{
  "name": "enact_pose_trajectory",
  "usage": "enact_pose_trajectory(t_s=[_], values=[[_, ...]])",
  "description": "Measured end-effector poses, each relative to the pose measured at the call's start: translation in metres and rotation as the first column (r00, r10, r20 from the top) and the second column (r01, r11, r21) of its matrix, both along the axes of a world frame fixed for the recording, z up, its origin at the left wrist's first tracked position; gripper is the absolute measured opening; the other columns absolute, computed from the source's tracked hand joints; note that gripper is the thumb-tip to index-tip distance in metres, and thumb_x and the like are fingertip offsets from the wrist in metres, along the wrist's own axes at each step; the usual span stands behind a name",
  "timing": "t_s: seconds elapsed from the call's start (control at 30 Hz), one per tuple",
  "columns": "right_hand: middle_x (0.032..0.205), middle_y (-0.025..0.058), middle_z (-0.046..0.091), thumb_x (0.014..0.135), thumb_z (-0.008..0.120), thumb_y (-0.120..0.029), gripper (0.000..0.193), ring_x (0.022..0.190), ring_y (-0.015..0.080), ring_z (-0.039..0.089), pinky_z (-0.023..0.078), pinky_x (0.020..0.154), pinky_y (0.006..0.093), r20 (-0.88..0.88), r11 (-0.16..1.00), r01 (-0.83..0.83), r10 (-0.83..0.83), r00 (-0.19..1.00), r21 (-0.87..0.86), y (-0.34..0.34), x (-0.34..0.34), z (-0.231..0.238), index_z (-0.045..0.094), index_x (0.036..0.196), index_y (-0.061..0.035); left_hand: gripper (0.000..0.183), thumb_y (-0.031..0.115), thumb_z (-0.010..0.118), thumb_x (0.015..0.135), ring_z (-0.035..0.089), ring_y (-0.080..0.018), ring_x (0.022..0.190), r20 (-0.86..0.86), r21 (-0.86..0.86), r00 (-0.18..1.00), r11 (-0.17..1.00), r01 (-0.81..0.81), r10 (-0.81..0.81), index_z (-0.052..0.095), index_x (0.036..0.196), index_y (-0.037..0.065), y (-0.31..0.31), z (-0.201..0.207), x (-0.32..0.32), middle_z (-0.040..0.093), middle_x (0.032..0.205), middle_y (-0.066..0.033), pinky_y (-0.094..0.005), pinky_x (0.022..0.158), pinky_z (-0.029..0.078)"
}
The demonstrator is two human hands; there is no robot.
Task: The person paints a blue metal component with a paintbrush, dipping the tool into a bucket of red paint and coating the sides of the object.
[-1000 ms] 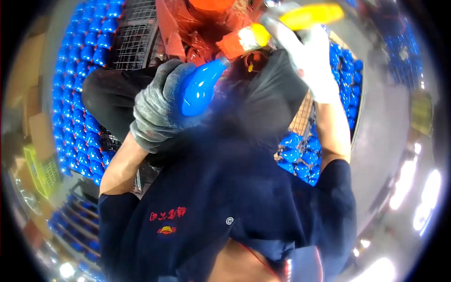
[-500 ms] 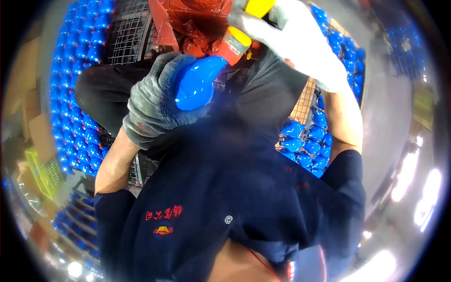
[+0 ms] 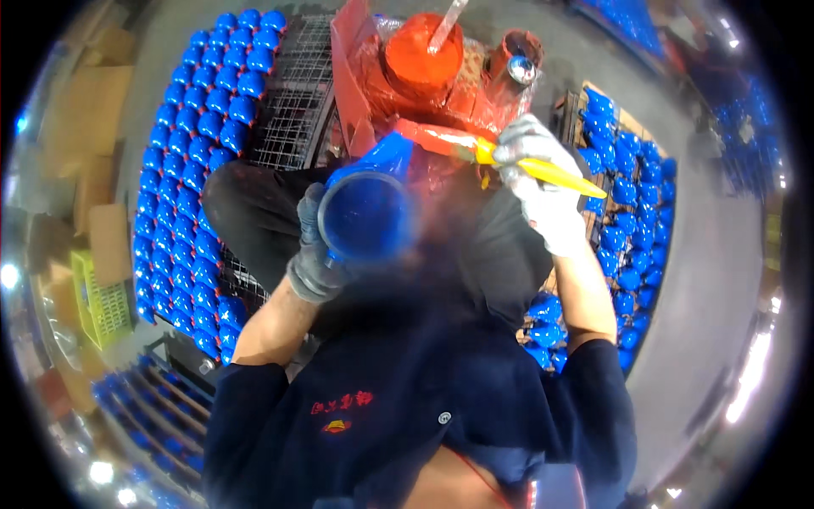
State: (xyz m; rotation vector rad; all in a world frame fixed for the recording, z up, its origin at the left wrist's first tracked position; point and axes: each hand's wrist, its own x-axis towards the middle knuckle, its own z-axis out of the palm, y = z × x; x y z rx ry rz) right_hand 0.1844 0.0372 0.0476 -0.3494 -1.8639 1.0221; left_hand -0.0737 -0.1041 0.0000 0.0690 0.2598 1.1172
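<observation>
My left hand (image 3: 317,254), in a grey glove, is closed around a glossy blue hollow piece (image 3: 366,216). Its round open end faces up toward me, while the narrower tip points away. In my white-gloved right hand (image 3: 536,182) is a paintbrush with a yellow handle (image 3: 568,178). The brush head is covered in red paint and lies against or just over the tip of the blue piece; I cannot tell whether they touch. Beyond both hands stands a round container of red paint (image 3: 415,64) with a stick (image 3: 445,25) in it.
Rows of blue pieces (image 3: 182,182) with red edges lie on the left beside a wire rack (image 3: 292,93). More blue pieces (image 3: 627,229) fill a rack at right. A red-smeared can (image 3: 513,72) stands by the paint. A yellow-green crate (image 3: 102,297) is far left.
My left hand has turned the blue piece so its open end shows. The brush has swung from upright to nearly level, and my right hand has come nearer. The view has shifted, revealing the paint container.
</observation>
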Motion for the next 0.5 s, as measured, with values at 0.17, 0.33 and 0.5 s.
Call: enact_pose_trajectory(t_s=[0.17,0.33,0.5], values=[[0.101,0.0154,0.067,0.079,0.074,0.008,0.023,0.088,0.0228,0.067,0.054,0.079,0.0323,-0.246,0.949,-0.013,-0.069,0.967,-0.316,-0.003,-0.012,-0.063,0.069,0.100,0.0005,0.064,0.043,0.054,0.099,0.066,-0.0279,0.063,0.730,0.106,0.656,0.980,0.170,-0.193,0.039,0.145,0.001,0.009,-0.025,0.035,0.055,0.124,-0.0177,-0.0351,0.051,0.052],[0.102,0.0133,0.066,0.084,0.071,0.007,0.019,0.088,0.0221,0.068,0.055,0.081,0.0310,-0.241,0.867,0.054,-0.198,0.950,-0.496,-0.004,-0.026,-0.081,0.069,0.102,0.0025,0.044,0.038,0.052,0.102,0.058,-0.0161,0.056,0.804,0.188,0.512,0.947,0.261,-0.301,0.053,0.137,0.011,0.015,-0.035,0.035,0.063,0.093,-0.0046,-0.0277,0.050,0.047],[0.101,0.0063,0.070,0.086,0.073,0.004,0.016,0.091,0.0134,0.067,0.053,0.085,0.0241,0.070,0.844,0.394,-0.397,0.915,-0.365,0.040,-0.003,-0.060,0.071,0.102,0.0042,0.067,0.047,0.053,0.101,0.059,-0.0199,0.051,-0.055,0.302,0.953,0.915,-0.268,0.298,0.035,0.150,0.005,0.033,-0.006,-0.001,0.063,0.082,-0.0145,-0.0308,0.048,0.048]])
